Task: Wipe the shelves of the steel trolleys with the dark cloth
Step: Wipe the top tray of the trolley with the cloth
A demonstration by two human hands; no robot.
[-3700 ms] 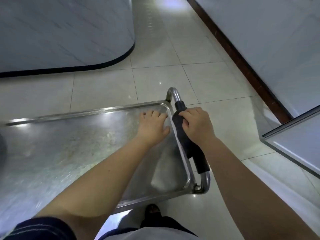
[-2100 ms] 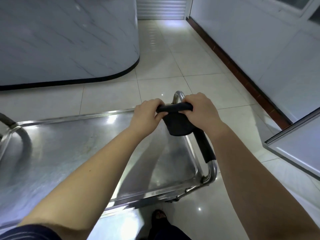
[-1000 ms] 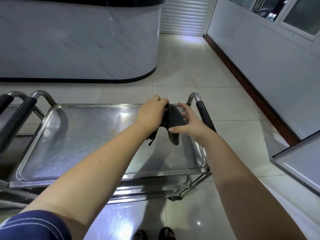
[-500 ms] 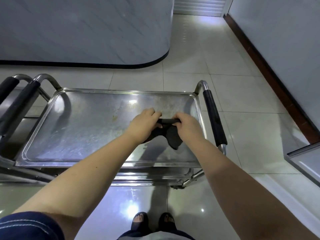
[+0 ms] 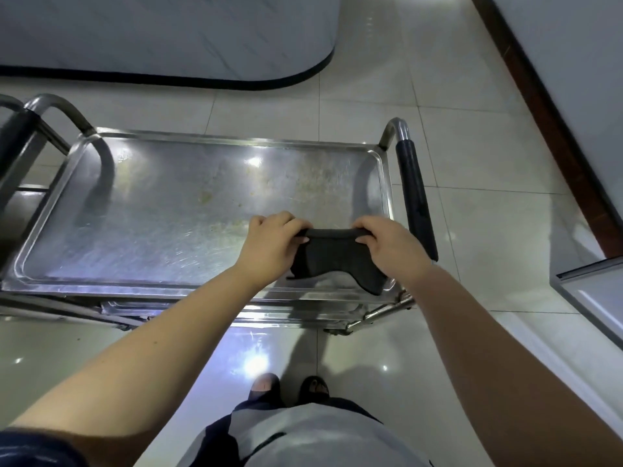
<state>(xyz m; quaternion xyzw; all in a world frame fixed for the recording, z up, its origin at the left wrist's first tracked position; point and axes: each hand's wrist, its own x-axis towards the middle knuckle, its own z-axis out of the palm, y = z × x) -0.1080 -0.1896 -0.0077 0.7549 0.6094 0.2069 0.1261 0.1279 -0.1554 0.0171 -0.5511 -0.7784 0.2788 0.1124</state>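
Observation:
A steel trolley stands before me; its top shelf (image 5: 161, 210) is a scratched tray with yellowish stains near the middle. The dark cloth (image 5: 333, 257) is stretched flat between both hands above the shelf's near right corner. My left hand (image 5: 269, 244) grips the cloth's left upper edge and my right hand (image 5: 387, 244) grips its right upper edge. The cloth's lower corners hang down toward the tray's front rim. A black-sleeved handle (image 5: 416, 200) runs along the trolley's right end.
A second trolley's black handle (image 5: 15, 146) and steel frame butt against the left end. A curved marble counter (image 5: 168, 35) with a black base lies beyond. A brown skirting wall (image 5: 546, 106) runs on the right, and a steel-edged panel (image 5: 593, 298) juts in at right.
Earlier the right hand wiped the handle with the cloth. Since then both hands took the cloth, carried it over the shelf's near right corner, and pulled it wider apart.

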